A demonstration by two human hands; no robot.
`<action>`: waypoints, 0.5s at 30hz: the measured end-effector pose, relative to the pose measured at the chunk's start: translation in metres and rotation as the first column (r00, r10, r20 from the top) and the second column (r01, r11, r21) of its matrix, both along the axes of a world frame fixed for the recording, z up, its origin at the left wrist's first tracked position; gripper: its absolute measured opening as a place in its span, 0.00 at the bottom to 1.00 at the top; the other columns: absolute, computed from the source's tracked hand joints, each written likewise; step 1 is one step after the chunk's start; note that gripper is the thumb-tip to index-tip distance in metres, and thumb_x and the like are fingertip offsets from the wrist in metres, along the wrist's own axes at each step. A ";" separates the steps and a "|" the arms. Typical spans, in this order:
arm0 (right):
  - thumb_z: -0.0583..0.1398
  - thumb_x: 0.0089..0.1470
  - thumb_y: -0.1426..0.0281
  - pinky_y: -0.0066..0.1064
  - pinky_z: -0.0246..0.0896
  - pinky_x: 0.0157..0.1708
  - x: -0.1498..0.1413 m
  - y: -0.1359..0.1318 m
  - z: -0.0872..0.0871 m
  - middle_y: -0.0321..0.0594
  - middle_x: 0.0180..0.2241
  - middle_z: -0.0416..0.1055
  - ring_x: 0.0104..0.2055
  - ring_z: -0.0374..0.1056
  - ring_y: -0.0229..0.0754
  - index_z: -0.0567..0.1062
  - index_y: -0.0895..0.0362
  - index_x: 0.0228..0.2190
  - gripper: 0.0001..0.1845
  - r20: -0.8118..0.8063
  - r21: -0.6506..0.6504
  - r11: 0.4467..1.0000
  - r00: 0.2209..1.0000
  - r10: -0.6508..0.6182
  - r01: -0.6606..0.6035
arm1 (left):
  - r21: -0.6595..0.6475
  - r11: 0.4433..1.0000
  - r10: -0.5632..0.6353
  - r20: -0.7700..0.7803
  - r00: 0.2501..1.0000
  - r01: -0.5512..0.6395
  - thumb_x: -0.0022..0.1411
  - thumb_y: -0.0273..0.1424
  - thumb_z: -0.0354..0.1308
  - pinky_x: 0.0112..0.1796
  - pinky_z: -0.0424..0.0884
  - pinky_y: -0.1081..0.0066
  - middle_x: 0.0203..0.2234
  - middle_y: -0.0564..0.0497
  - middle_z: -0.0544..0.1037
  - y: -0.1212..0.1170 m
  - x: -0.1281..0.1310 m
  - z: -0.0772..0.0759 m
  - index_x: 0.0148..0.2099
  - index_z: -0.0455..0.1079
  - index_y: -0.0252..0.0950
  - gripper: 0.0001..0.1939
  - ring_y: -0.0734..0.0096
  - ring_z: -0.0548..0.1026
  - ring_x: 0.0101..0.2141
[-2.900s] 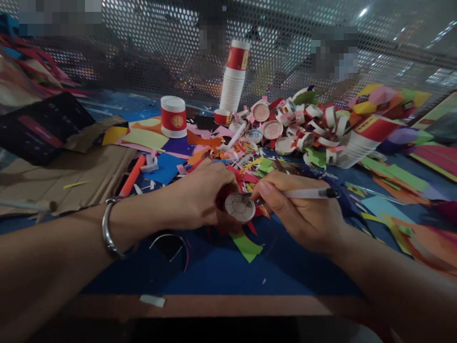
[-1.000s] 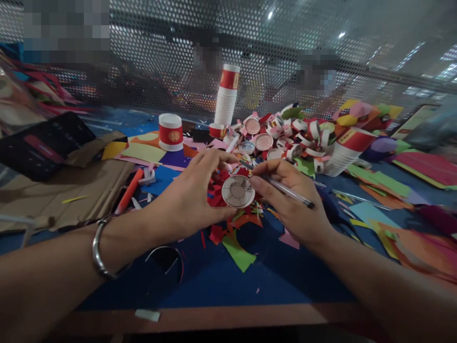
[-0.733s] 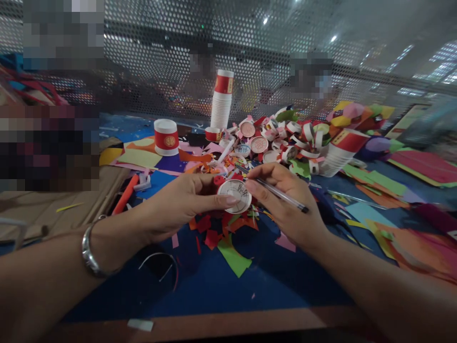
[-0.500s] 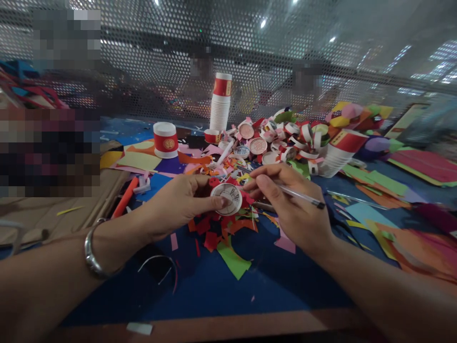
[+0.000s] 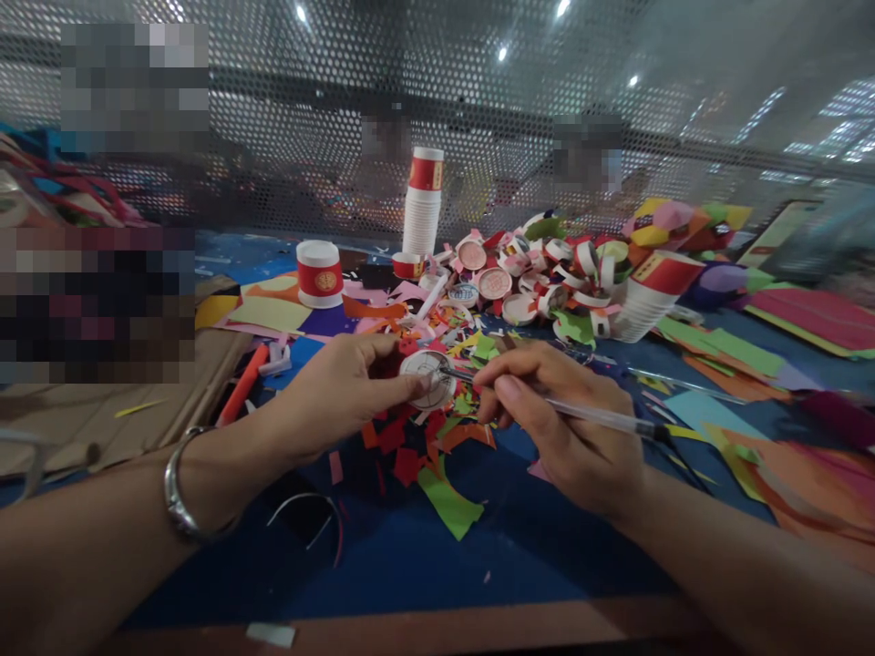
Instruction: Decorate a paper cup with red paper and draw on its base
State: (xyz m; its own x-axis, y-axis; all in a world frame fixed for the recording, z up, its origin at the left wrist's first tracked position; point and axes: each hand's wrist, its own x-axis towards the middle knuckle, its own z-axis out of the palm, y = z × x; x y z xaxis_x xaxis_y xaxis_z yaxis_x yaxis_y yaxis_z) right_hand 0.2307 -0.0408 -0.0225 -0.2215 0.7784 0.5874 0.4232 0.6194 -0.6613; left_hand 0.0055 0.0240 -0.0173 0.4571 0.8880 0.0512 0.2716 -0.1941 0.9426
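Observation:
My left hand (image 5: 352, 383) pinches a round white paper cup bottom (image 5: 432, 390), its thumb lying on the face, which carries dark drawn lines. Red paper bits show around the disc's edge. In my right hand (image 5: 557, 415) is a pen (image 5: 598, 415) with a clear barrel and dark end, its tip at the disc's face near my left thumb. Below and behind the disc lie red, orange and green paper scraps (image 5: 447, 497) on the blue table (image 5: 533, 556).
Behind my hands is a heap of cut cup bottoms (image 5: 493, 283). A tall cup stack (image 5: 422, 205), a leaning stack (image 5: 653, 296) and an upturned red-and-white cup (image 5: 319, 275) stand around it. Coloured sheets (image 5: 772, 437) lie right, cardboard (image 5: 170, 387) left. A blurred person (image 5: 123, 301) sits at far left.
My right hand has brought the pen tip left onto the disc, and the barrel now lies lower. My left hand keeps hold of the disc, which has shifted slightly left.

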 end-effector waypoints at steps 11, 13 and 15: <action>0.56 0.68 0.67 0.32 0.66 0.30 0.003 0.001 -0.005 0.36 0.32 0.75 0.31 0.72 0.37 0.76 0.53 0.43 0.08 0.018 0.020 0.999 0.999 -0.028 0.028 | 0.040 0.999 0.011 -0.085 0.996 -0.007 0.56 0.39 0.67 0.35 0.75 0.65 0.25 0.53 0.77 -0.004 0.003 0.007 0.30 0.74 0.39 0.10 0.61 0.78 0.34; 0.57 0.68 0.67 0.32 0.65 0.31 0.003 0.000 -0.004 0.36 0.32 0.75 0.31 0.72 0.37 0.76 0.54 0.42 0.08 0.039 0.036 0.999 0.998 -0.042 0.041 | 0.038 0.999 0.000 -0.087 0.996 0.004 0.57 0.39 0.66 0.35 0.75 0.65 0.26 0.53 0.78 -0.004 0.003 0.007 0.31 0.74 0.38 0.10 0.61 0.78 0.34; 0.57 0.68 0.68 0.32 0.65 0.31 0.002 -0.002 -0.002 0.35 0.31 0.75 0.30 0.72 0.37 0.76 0.54 0.42 0.08 0.063 0.048 0.998 0.997 -0.038 0.035 | 0.045 0.999 0.003 -0.084 0.997 0.001 0.57 0.38 0.66 0.35 0.75 0.65 0.27 0.52 0.79 -0.004 0.003 0.007 0.32 0.74 0.38 0.09 0.62 0.78 0.34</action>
